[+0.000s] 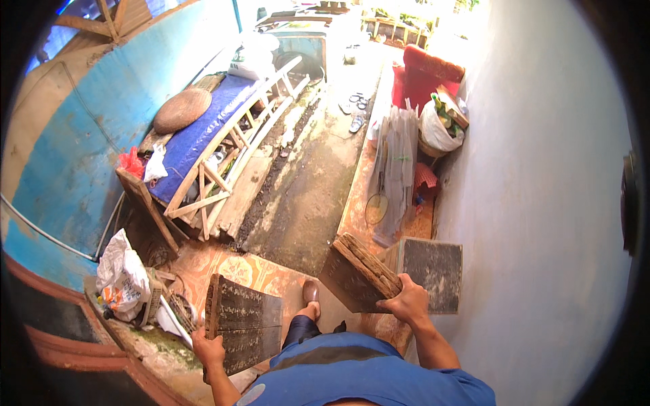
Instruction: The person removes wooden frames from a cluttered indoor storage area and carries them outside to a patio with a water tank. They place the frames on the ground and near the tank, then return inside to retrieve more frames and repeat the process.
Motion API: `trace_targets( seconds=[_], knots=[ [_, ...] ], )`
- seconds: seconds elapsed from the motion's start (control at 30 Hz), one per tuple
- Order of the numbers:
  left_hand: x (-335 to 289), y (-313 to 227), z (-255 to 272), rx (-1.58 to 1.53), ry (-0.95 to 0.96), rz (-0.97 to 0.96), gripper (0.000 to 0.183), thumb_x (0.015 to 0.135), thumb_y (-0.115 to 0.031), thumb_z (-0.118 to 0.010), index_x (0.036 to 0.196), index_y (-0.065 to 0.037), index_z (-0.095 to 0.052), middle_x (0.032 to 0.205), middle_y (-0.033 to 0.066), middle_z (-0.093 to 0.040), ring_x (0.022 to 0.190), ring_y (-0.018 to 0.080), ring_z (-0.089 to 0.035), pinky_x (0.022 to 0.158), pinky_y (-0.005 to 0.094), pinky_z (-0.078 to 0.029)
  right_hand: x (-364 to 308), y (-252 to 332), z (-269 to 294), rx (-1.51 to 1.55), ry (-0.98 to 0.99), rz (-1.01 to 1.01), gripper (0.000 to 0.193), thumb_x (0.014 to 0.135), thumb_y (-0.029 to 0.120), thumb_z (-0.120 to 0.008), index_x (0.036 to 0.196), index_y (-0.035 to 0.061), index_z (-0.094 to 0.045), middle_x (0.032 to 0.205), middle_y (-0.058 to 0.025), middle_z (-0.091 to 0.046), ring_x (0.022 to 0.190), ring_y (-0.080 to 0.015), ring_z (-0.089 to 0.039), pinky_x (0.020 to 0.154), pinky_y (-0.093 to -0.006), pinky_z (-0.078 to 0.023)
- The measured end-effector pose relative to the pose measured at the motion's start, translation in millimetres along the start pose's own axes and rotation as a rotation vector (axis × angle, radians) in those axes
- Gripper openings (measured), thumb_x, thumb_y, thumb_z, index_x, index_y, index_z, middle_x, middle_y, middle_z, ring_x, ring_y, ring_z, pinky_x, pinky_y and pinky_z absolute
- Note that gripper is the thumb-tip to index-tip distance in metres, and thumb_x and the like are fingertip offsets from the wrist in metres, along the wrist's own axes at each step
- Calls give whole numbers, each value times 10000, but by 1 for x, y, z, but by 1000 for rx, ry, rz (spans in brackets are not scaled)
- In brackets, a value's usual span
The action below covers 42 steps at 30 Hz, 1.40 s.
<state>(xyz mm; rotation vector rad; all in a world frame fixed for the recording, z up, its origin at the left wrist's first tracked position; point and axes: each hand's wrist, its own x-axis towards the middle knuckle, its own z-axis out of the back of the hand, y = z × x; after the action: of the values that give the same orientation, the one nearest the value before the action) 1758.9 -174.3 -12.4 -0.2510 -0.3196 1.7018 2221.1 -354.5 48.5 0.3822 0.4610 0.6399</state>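
My left hand (pixel 208 348) is closed round the rough wooden edge of a dark wooden panel (pixel 247 325), whose broad face is scuffed with pale marks. On the other side, my right hand (pixel 409 301) grips the worn brown edge of a second dark wooden panel (pixel 349 281), held tilted. Just beyond that hand, next to the wall, is another dark, scratched square panel (pixel 431 276) with a pale border; whether it joins the one I hold, I cannot tell. My fingers' undersides are hidden by the panels.
One brown shoe (pixel 311 292) shows on the orange patterned tiles (pixel 254 267). A wooden ladder-like frame (pixel 233 152) leans by a blue-covered bench (pixel 203 139) at left, near a white sack (pixel 123 277). Grey sheeting (pixel 396 162) and a red chair (pixel 430 71) line the right wall (pixel 542 169).
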Motion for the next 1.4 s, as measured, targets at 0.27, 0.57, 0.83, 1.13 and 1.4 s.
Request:
trace_targets(
  seconds=[0.27, 0.57, 0.83, 1.13, 1.4],
  knots=[
    [130, -49, -43, 1, -53, -57, 383, 639, -47, -732, 1017, -11, -681, 1145, 181, -615, 1021, 416, -624, 871, 493, -512, 143, 98, 20, -71, -106, -35, 748, 558, 396, -909, 1176, 67, -648, 959, -190, -743, 923, -385, -721, 833, -447, -556],
    [233, -137, -53, -49, -13, -13, 442, 663, -61, -753, 1097, -29, -671, 1071, 172, -594, 997, 423, -610, 851, 502, -500, 262, 127, 34, -7, -260, -95, 801, 558, 374, -924, 1229, 58, -621, 949, -204, -745, 920, -388, -724, 829, -455, -557],
    [316, -224, -80, -48, -118, -7, 415, 665, -60, -763, 1067, -14, -671, 1071, 190, -599, 1016, 432, -603, 865, 502, -495, 393, 139, 40, 32, -296, -105, 691, 564, 315, -929, 1147, 79, -645, 922, -169, -756, 883, -354, -736, 811, -437, -559],
    [435, -366, -129, 102, -82, 17, 438, 649, -70, -789, 1068, -26, -671, 1034, 157, -592, 973, 413, -614, 830, 497, -491, 586, 156, 41, 47, -170, -119, 630, 576, 340, -911, 1067, 63, -627, 981, -183, -732, 948, -397, -700, 830, -487, -539],
    [524, -464, -163, 2, -82, -99, 453, 654, -65, -795, 1083, 12, -670, 1038, 163, -591, 991, 411, -610, 850, 492, -483, 703, 174, 61, 33, -185, -74, 692, 550, 363, -919, 1112, 74, -638, 971, -194, -737, 942, -396, -706, 832, -477, -545]
  ],
)
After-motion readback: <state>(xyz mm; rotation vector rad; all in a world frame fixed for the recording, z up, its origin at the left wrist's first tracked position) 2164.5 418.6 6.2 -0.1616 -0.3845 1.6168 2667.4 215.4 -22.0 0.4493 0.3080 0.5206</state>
